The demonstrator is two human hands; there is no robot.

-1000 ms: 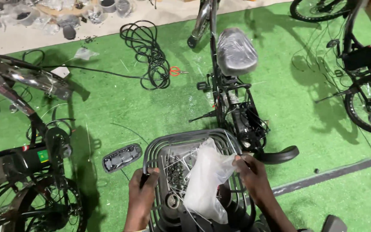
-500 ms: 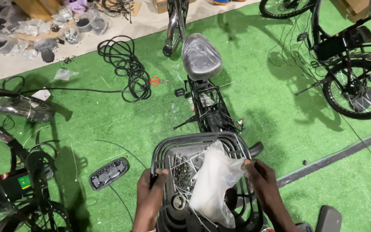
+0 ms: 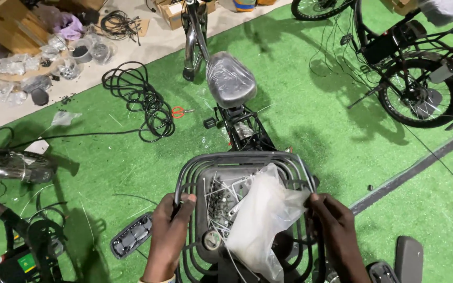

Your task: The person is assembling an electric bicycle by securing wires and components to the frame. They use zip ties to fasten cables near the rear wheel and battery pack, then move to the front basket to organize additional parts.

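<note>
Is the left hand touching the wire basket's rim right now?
Touching. The head view shows the left hand with its fingers curled over the left rim of the grey wire basket, thumb on top, no gap visible.

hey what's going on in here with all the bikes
A person stands over a dark wire basket mounted on a bicycle, with the left hand gripping its left rim and the right hand on its right rim. Inside lie a clear plastic bag, loose metal hardware and a roll of tape. Beyond it is the plastic-wrapped saddle. On the green turf lie coiled black cable and orange-handled scissors.
</note>
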